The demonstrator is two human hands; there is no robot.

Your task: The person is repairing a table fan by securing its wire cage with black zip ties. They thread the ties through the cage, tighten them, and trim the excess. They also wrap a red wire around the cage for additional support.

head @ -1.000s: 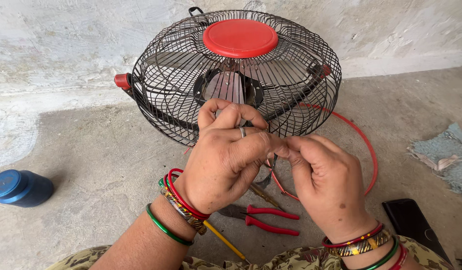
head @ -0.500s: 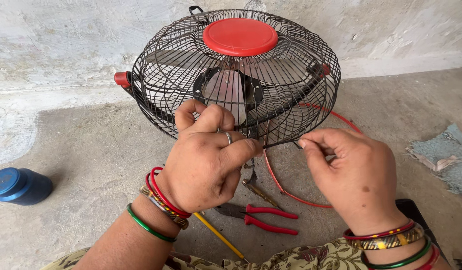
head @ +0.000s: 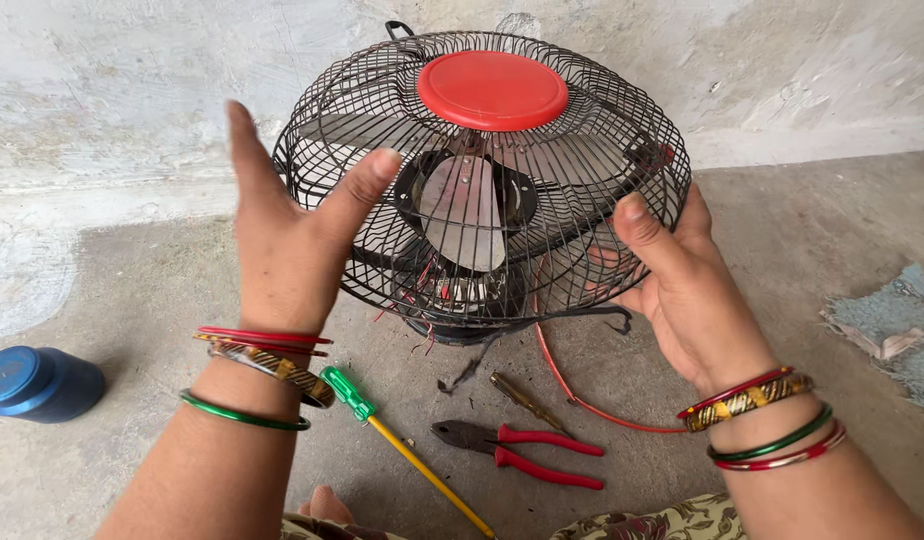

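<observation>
A black wire fan cage [head: 572, 180] with a red round centre cap [head: 492, 88] stands on the concrete floor against the wall, metal blades visible inside. My left hand [head: 282, 250] is open at the cage's left side, fingers spread and thumb against the wires. Over on the cage's right rim, my right hand [head: 682, 290] grips with its thumb in front and fingers behind. Loose red and black wires [head: 582, 400] hang from the cage bottom onto the floor.
Red-handled pliers [head: 522, 450], a green-handled screwdriver with a yellow shaft [head: 382, 430] and a small brass-coloured screwdriver [head: 527, 400] lie on the floor before me. A blue jar [head: 37, 382] lies at the left, a grey-blue cloth [head: 892, 330] at the right.
Both hands left the wires below the cage and moved apart and up. My left hand opened beside the cage; my right hand took hold of its right rim.
</observation>
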